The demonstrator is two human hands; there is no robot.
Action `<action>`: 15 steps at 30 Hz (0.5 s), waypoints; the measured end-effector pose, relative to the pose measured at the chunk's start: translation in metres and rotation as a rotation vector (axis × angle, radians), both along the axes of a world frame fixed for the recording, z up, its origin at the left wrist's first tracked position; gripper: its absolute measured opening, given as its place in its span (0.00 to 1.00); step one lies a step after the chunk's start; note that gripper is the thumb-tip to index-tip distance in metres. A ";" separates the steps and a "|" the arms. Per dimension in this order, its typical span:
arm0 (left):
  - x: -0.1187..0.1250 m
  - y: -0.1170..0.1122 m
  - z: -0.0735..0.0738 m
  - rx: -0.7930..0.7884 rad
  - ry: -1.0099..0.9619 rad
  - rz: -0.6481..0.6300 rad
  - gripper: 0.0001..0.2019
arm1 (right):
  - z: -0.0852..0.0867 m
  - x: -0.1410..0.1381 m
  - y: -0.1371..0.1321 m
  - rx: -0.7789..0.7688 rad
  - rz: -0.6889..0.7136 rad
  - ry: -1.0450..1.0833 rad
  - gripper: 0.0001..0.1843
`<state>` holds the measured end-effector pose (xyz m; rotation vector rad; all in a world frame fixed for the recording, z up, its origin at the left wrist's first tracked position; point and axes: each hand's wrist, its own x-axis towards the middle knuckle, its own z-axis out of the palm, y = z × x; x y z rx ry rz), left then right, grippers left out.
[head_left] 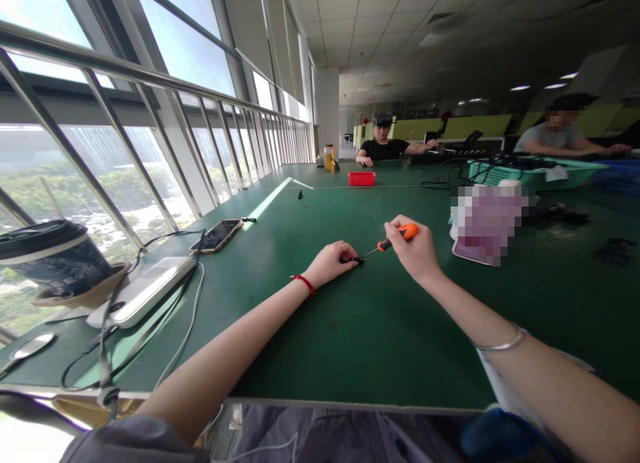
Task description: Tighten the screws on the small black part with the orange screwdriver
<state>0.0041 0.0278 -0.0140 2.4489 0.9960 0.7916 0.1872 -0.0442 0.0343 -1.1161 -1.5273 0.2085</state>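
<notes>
Pinching a small black part [357, 259] between the fingertips of the left hand [330, 264], low over the green table [300, 336]; gripping an orange-handled screwdriver [399, 237] in the right hand [411, 251], closed firmly around the handle, shaft slanting down leftward to the part. Seemingly midway through the work, judging by the tip at or very near the part; cannot make out a screw, nor tell how much turning is done or left. Beyond the grip and slightly left, can spot a loose black piece [300, 194] lying on the table; cannot tell whether finished or untouched. Straight beyond the grip, reaching a red tray [362, 180]; cannot see over the wall well enough to name any contents. Well left of the grip, passing a phone [218, 236], then a paper cup [60, 263], lidded, so hiding any drink inside. Farther beyond the grip, slightly left, finding a jar [329, 158], showing something yellow-orange through the side. Far right of the grip, past a blurred-out purple thing [483, 233], coming to a green basket [484, 174], heaped with dark cords and bearing a white tag
</notes>
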 end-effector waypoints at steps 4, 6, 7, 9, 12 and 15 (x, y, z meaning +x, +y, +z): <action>-0.001 0.001 -0.001 -0.001 -0.007 -0.002 0.06 | 0.001 0.000 -0.001 0.003 -0.011 0.021 0.16; -0.001 0.002 -0.002 0.002 -0.009 -0.005 0.06 | 0.002 0.000 -0.001 -0.001 -0.017 0.012 0.16; -0.001 0.002 -0.002 0.002 -0.009 -0.006 0.06 | 0.002 0.000 -0.001 -0.005 -0.014 0.006 0.16; -0.001 0.002 -0.002 0.001 -0.008 -0.008 0.07 | 0.002 0.000 0.000 -0.014 -0.003 0.003 0.16; -0.001 0.001 -0.001 0.000 -0.005 -0.012 0.07 | 0.001 0.001 0.001 -0.023 -0.001 0.018 0.16; -0.001 -0.001 0.000 0.006 -0.004 -0.024 0.08 | 0.002 0.003 0.002 -0.037 -0.019 0.028 0.16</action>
